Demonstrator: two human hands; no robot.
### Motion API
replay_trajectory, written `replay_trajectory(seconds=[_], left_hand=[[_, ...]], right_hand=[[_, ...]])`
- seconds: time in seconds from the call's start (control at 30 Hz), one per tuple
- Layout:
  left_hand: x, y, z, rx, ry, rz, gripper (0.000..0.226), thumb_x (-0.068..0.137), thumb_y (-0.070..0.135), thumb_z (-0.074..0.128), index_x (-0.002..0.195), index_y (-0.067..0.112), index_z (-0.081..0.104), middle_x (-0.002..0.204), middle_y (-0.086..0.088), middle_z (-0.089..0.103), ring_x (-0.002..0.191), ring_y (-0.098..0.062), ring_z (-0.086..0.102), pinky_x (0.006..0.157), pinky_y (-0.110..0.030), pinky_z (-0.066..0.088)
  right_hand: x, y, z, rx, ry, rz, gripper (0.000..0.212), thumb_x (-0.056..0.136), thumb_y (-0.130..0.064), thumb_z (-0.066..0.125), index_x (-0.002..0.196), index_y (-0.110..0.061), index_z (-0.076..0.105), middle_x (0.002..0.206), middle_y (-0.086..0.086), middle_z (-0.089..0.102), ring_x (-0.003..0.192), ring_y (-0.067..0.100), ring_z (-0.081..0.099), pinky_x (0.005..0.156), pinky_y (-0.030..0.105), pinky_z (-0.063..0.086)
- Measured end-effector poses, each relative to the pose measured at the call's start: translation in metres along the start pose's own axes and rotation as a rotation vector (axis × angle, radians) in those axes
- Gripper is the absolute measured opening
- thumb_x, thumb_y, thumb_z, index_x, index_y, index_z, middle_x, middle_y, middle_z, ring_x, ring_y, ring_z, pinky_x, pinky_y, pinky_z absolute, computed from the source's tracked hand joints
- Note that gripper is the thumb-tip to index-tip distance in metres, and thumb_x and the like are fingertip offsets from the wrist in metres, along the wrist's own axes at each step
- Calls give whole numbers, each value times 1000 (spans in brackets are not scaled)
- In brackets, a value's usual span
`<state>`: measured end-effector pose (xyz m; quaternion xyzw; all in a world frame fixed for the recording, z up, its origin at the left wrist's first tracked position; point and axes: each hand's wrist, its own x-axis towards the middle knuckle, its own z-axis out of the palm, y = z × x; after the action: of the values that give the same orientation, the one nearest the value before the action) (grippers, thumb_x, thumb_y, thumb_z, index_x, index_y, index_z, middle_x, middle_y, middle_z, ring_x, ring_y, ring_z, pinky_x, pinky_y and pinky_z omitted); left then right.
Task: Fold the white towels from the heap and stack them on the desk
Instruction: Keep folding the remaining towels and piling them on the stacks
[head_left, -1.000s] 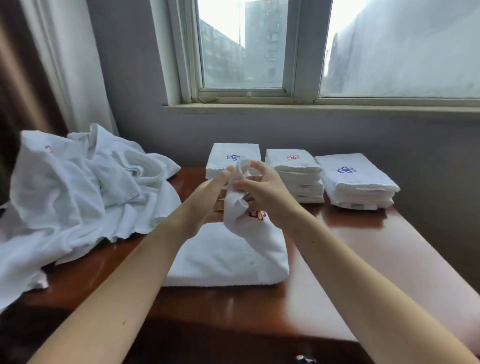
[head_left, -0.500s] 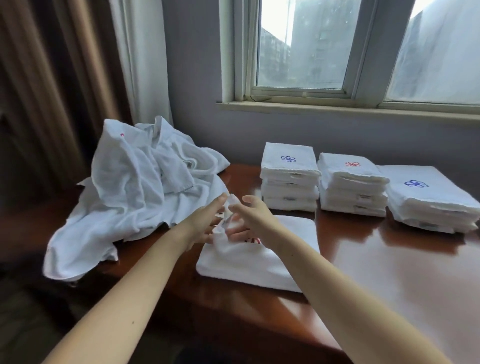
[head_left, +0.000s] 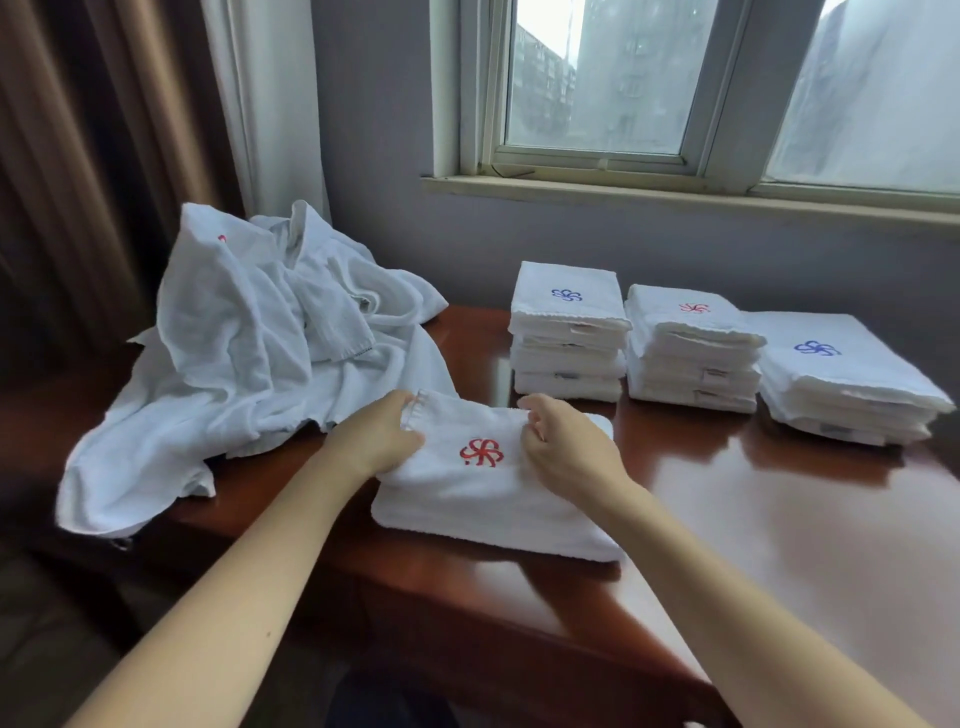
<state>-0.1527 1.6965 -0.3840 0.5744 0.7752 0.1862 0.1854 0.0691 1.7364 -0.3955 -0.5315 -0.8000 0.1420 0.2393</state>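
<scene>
Your left hand (head_left: 382, 441) & right hand (head_left: 563, 449) pinch the folded towel's (head_left: 483, 493) far corners, front of desk (head_left: 779, 545). Long axis runs L-R; stacks (head_left: 688, 348) lie beyond, nearer your right.

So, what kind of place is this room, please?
Probably a hotel room: three stacks of folded logo towels on a polished wooden desk, a heap of unfolded towels, and heavy brown curtains.

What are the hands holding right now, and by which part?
Both hold the folded towel with the red emblem by its far edge: the left hand pinches the far left corner, the right hand the far right end. It lies on the desk.
</scene>
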Motion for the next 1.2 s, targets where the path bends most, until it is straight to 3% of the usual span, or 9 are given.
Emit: replay_trajectory(seconds=[0.07,0.13,0.23,0.3,0.37,0.53,0.8,1.0,1.2], left_hand=[[-7,13,5,275,173,64,63,94,24,49,152,26,27,149,-8,35,131,-29,43,104,-42,39],[-13,33,16,253,297,235,54,96,21,45,149,26,33,147,-5,39,131,-27,41,103,-41,39],[-18,54,42,184,157,384,41,102,25,37,143,26,45,146,1,48,133,-20,44,107,-41,38],[-13,48,57,374,60,339,44,105,35,27,147,26,38,155,-1,35,143,-19,30,116,-46,25],[-6,34,60,447,49,251,51,104,45,20,153,30,25,164,2,15,150,-16,10,119,-50,13],[6,6,52,187,-17,211,53,105,44,22,156,32,17,165,7,-1,151,-12,-9,122,-42,5],[4,-14,52,-81,34,253,48,105,41,30,152,31,32,164,12,7,150,-6,0,122,-35,4],[2,-10,53,-56,43,222,48,105,41,31,152,33,32,164,12,6,151,-9,1,121,-35,6],[-9,2,61,26,84,152,50,104,40,27,154,33,27,165,9,4,152,-16,1,120,-39,9]], right_hand=[[-4,6,4,-120,-41,-27,36,96,-30,42,128,-20,55,125,-1,60,119,24,52,89,33,37],[-5,9,9,-199,-116,-72,32,98,-38,41,116,-16,56,120,0,58,126,26,46,100,35,31],[-2,14,14,-225,-247,-101,53,101,-47,34,144,-17,39,154,2,35,149,19,18,119,35,7],[-2,20,13,-243,-267,-93,65,100,-56,29,155,-22,22,164,0,16,151,14,4,122,35,-3],[-5,25,15,-267,-235,-82,70,97,-64,26,156,-27,17,165,-2,9,152,13,-1,122,38,-8],[-11,26,18,-217,-115,-122,70,96,-67,26,154,-28,24,162,-2,20,150,13,7,122,38,-6],[-20,37,17,-23,30,-283,51,96,-53,44,141,-30,48,150,-10,43,143,11,31,120,40,14],[-15,54,10,-164,-154,-253,69,94,-69,27,154,-35,23,163,-7,15,150,9,5,122,33,-4],[-24,58,-1,-178,-96,-112,64,101,-57,26,156,-24,20,165,1,11,152,13,1,122,32,-5]])
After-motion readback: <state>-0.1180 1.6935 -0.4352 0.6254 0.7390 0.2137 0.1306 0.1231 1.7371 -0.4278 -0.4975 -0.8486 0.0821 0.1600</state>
